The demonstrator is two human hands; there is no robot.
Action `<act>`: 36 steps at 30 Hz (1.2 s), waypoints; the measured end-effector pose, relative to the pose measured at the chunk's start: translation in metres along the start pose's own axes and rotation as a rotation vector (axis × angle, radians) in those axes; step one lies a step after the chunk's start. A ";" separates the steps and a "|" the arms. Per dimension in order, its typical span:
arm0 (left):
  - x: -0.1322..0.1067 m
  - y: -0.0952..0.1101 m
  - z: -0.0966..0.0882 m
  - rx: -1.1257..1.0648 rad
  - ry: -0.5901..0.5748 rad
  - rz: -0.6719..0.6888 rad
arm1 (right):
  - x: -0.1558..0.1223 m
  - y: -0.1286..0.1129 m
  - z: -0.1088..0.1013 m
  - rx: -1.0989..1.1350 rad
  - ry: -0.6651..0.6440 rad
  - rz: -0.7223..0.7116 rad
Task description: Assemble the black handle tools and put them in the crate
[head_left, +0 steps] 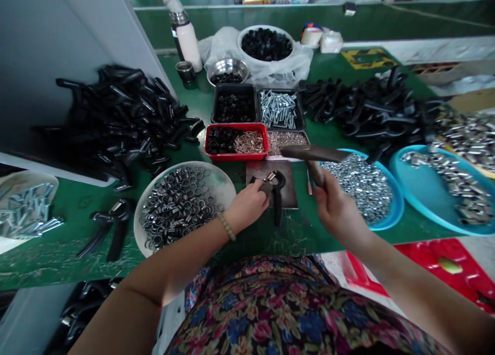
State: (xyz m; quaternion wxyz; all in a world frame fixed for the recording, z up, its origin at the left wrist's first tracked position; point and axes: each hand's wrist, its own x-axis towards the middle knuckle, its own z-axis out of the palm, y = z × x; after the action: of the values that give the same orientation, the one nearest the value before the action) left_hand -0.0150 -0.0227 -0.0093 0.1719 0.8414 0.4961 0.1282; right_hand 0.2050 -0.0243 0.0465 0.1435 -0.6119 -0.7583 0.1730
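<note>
My right hand (337, 203) is closed round the handle of a hammer (313, 153), whose dark head is raised above the bench. With closed fingers, my left hand (250, 206) holds a black clamp-like part (277, 200) with a small shiny metal piece at its top. That part rests on a flat metal plate (291, 185) in front of me. Left of the plate stands a white round tray (141, 226) full of metal rings. A similar black part with two legs (118, 226) lies on the bench at the left.
Black handles (127, 107) are heaped at the left, more black parts (371, 107) at the right. A red tray (236, 157) of small pins and black pieces sits behind the plate. Blue basins (400, 210) of metal pieces stand at the right. A thermos (189, 43) stands at the back.
</note>
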 end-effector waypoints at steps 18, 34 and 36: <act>0.103 -0.026 -0.065 0.050 0.316 -0.115 | -0.028 0.000 0.007 0.005 -0.134 -0.069; 0.156 -0.011 -0.054 -0.283 0.220 -0.062 | -0.032 0.033 0.004 0.199 0.239 0.142; 0.124 -0.005 -0.056 -0.395 0.205 -0.075 | -0.030 0.035 0.007 0.207 0.222 0.139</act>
State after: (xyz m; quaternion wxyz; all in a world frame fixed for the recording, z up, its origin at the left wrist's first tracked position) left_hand 0.0187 0.0977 0.0454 0.2864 0.7550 0.5071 0.3013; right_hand 0.2390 -0.0481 0.0248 0.2763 -0.6603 -0.6718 0.1908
